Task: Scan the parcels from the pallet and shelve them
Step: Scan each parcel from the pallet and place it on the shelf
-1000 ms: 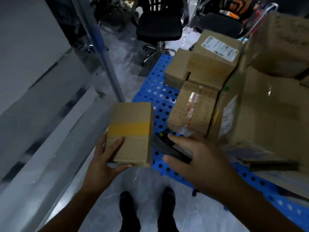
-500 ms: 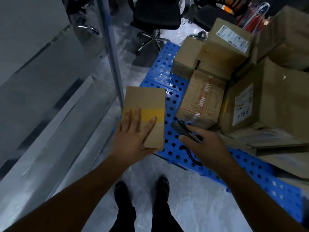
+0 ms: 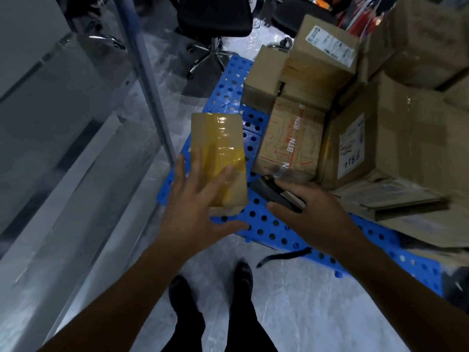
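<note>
Left hand (image 3: 200,207) lies flat with its fingers straight and spread across the top face of a small parcel (image 3: 218,153) banded with yellow tape, the thumb stretched out to the side past the parcel's near edge; whether the thumb bears on the underside cannot be told. That parcel sits over the near left corner of the blue pallet (image 3: 266,232), just beside the metal shelf post (image 3: 144,72). Right hand (image 3: 314,207) curls its fingers round a dark scanner (image 3: 274,193), which points toward the parcel, and a black strap (image 3: 284,257) hangs below the wrist. Behind the scanner a box printed BTN (image 3: 289,138) rests on the pallet, touching a larger labelled box (image 3: 380,138) with handwritten digits on its label, and more boxes are stacked above. Grey shelving (image 3: 76,174) runs along the left. Black shoes (image 3: 243,275) stand on the pale floor (image 3: 304,313), and an office chair (image 3: 213,24) stands beyond the pallet.
</note>
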Motion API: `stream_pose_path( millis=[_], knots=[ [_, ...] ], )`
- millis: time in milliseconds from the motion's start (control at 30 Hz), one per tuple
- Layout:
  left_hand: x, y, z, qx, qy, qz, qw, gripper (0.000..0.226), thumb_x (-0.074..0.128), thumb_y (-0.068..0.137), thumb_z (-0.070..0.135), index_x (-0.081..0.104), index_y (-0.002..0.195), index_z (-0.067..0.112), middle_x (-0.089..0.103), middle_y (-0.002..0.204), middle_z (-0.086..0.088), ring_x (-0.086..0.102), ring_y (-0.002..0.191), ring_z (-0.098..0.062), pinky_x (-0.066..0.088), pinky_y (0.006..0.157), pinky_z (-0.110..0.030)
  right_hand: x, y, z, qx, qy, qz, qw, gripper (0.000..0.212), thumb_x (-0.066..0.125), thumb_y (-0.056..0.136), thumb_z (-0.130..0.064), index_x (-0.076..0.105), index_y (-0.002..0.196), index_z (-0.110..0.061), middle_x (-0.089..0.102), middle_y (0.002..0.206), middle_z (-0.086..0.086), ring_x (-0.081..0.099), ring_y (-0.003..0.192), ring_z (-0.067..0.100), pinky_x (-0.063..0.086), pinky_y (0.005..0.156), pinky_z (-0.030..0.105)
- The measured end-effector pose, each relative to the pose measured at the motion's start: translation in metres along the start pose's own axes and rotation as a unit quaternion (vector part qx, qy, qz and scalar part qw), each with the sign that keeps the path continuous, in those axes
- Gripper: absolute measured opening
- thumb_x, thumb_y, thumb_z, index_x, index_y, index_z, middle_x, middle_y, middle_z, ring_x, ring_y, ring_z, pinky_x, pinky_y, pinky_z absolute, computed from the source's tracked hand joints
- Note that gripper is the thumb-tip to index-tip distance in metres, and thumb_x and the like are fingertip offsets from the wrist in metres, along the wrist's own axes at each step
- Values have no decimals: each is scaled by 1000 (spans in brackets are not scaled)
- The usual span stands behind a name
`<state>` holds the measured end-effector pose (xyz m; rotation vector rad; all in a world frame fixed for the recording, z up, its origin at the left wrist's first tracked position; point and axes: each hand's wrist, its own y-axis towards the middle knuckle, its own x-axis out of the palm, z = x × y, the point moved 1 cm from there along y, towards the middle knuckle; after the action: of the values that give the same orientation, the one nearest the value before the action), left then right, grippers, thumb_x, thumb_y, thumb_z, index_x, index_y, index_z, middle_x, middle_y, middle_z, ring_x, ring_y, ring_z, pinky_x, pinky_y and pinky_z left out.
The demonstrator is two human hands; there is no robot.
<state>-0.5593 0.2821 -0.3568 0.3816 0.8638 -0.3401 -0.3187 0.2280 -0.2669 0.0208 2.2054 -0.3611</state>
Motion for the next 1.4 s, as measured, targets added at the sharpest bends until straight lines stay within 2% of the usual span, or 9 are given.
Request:
stream_pose_path(
  millis=[67, 167, 367, 500, 600, 767, 1100, 1300, 1400],
  knots=[
    [7, 12, 11, -76, 84, -79, 990, 114, 50, 62, 95, 2, 157, 55, -24, 169, 2, -16, 154, -40, 16, 116, -68, 2, 1, 0, -4, -8, -1, 1000, 58, 67, 84, -58, 57, 137, -38, 64, 122, -3, 63, 101, 11, 56, 84, 38],
    [12, 17, 13, -107, 45, -47, 992, 97, 59, 72, 82, 24, 157, 50, -10, 172, 2, 16, 151, -40, 40, 110, -59, 5, 4, -1, -12, -13, -4, 1000, 57, 67, 85, -56, 56, 138, -38, 63, 121, -3, 62, 102, 12, 55, 84, 36],
    [11, -13, -24, -100, -244, 73, 962, 94, 80, 71, 61, 42, 153, 37, 19, 169, 9, 24, 153, -9, 30, 116, -18, -6, 14, -2, -39, -3, -16, 999, 64, 63, 84, -62, 53, 142, -37, 61, 133, -11, 58, 117, 9, 53, 92, 39],
    [15, -36, -44, -158, -315, 41, 935, 108, 89, 60, 56, 30, 150, 53, 25, 162, 24, 30, 148, 1, 40, 116, -49, -17, 18, -7, -57, -36, -55, 996, 66, 63, 82, -65, 51, 143, -40, 60, 134, -12, 61, 112, 9, 54, 91, 42],
    [15, -38, -57, -135, -290, 58, 946, 121, 91, 56, 62, 23, 155, 51, 15, 166, 24, 22, 152, 0, 33, 117, -41, -28, 28, -22, -99, -138, -65, 983, 65, 63, 85, -61, 50, 144, -38, 59, 128, -7, 57, 113, 15, 51, 91, 40],
    [32, -35, -68, -103, -285, 38, 952, 105, 86, 66, 61, 32, 154, 44, 18, 169, 6, 24, 155, -21, 38, 117, -56, -51, 46, -61, -170, -371, -106, 907, 65, 55, 88, -66, 41, 147, -43, 50, 119, -6, 53, 108, 19, 52, 83, 41],
    [38, -13, -43, -131, -293, 100, 942, 86, 86, 65, 63, 38, 135, 56, 32, 151, 26, 43, 135, 0, 52, 101, -37, -83, 40, -97, -215, -561, -121, 790, 68, 47, 86, -71, 30, 147, -47, 46, 128, -2, 47, 123, 24, 46, 83, 39],
    [33, -20, -38, -169, -298, 119, 932, 95, 92, 60, 56, 28, 129, 71, 28, 146, 44, 39, 128, 17, 41, 100, -9, -98, 50, -83, -222, -522, -130, 813, 69, 49, 87, -69, 31, 150, -46, 48, 125, -2, 48, 124, 22, 48, 88, 37],
    [4, -24, -19, -206, -310, 183, 910, 95, 95, 62, 45, 30, 126, 74, 38, 146, 33, 46, 130, 8, 47, 100, -18, -113, 67, -87, -198, -329, -137, 913, 54, 62, 85, -59, 54, 137, -45, 62, 110, -4, 61, 98, 14, 54, 81, 39]
  ],
)
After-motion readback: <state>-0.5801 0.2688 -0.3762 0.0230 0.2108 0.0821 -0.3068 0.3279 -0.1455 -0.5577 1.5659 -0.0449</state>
